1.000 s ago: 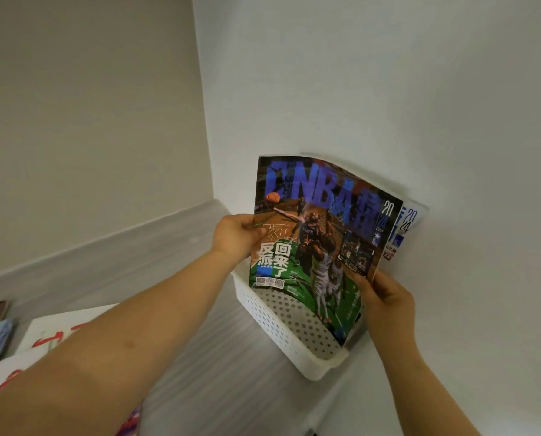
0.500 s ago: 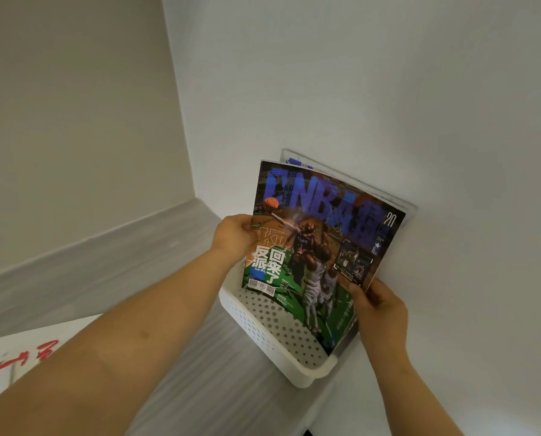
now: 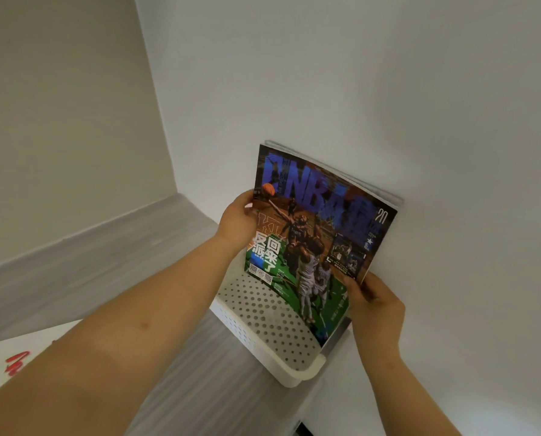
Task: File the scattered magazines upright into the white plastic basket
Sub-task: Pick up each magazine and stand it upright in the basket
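A basketball magazine (image 3: 313, 234) with a blue title and green court stands upright in the white perforated plastic basket (image 3: 272, 328), leaning toward the white wall. My left hand (image 3: 236, 220) grips its left edge. Its lower right edge is pinched by my right hand (image 3: 373, 303). Behind it only the top edge of another magazine (image 3: 385, 196) shows, flat against the wall.
The basket sits in the corner of a grey wood-grain surface (image 3: 200, 372), against the white wall on the right. A white sheet with red characters (image 3: 8, 363) lies at the lower left edge.
The front magazine has moved right and squared up with the one behind, which is now almost hidden. The view has shifted, and the magazines at the far left have left the frame.
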A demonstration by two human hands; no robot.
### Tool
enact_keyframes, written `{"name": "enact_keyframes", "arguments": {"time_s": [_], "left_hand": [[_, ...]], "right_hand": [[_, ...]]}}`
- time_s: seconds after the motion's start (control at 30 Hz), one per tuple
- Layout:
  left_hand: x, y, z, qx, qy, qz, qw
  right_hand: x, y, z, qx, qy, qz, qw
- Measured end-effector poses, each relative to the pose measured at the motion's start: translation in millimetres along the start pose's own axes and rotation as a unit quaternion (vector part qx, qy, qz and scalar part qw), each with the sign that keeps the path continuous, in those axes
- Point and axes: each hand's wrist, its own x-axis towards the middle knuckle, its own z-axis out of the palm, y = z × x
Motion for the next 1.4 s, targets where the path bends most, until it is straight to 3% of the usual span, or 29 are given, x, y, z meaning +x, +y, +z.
{"name": "enact_keyframes", "arguments": {"time_s": [0.2, 0.43, 0.83, 0.97, 1.17, 1.33, 1.4], "left_hand": [[0.0, -7.6, 8.0, 0.084, -0.070, -0.034, 0.993], [-1.8, -8.4, 0.4, 0.134, -0.094, -0.052, 0.985], [-73.8, -10.5, -59.1, 0.065, 0.010, -0.024, 0.998], [-133.3, -41.6, -114.3, 0.013, 0.068, -0.049, 0.996], [-228.2, -107.3, -202.5, 0.084, 0.223, -0.163, 0.957], [-307.0, -143.2, -262.5, 0.149, 0.296, -0.233, 0.914], [-333.3, -151.3, -283.7, 0.163, 0.280, -0.278, 0.904]], "right_hand": [[6.5, -2.4, -8.1, -0.112, 0.007, -0.031, 0.993], [6.9, -7.0, -14.2, -0.132, -0.004, -0.019, 0.991], [-30.7, -27.4, -20.9, -0.095, 0.005, -0.080, 0.992], [-59.7, -46.2, 4.4, -0.080, -0.051, -0.122, 0.988], [-128.2, -57.1, 75.8, -0.119, -0.183, -0.139, 0.966], [-197.8, -42.8, 136.9, -0.194, -0.363, -0.138, 0.901], [-226.2, -33.7, 157.8, -0.229, -0.409, -0.138, 0.872]]}}
